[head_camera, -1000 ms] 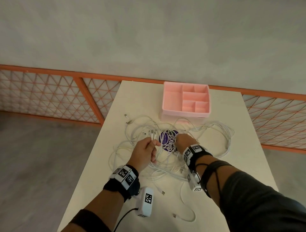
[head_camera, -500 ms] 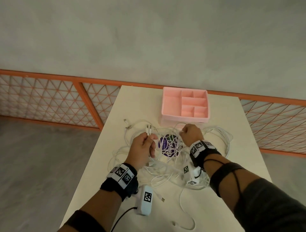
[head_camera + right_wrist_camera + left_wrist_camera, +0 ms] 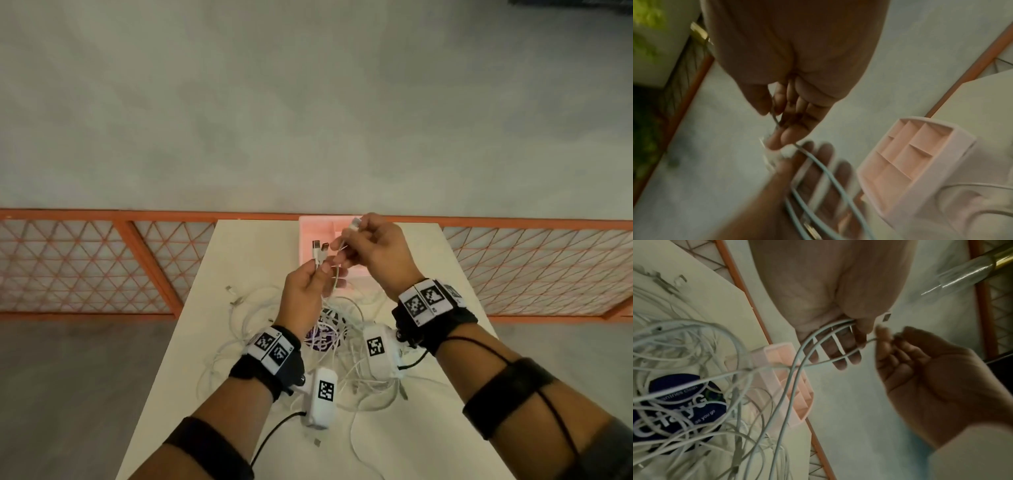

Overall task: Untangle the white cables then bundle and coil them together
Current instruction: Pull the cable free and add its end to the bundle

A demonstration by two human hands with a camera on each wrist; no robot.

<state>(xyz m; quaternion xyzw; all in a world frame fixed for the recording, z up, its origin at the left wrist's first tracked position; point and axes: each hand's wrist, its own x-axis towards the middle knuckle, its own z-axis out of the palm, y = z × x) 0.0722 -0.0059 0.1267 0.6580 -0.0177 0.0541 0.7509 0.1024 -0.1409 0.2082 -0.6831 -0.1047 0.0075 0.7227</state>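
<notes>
Pink tray behind hands.

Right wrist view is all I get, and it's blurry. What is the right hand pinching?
Observer: In the head view, the right hand pinches a white cable just below its plug, raised over the pink organizer.
Operator: And the left hand?
Observer: The left hand grips two cables; their USB plugs stand up side by side.
Operator: Is the rest sorted out?
Observer: No. The left wrist view shows a cable tangle on the table, lying across a dark round label.
</notes>
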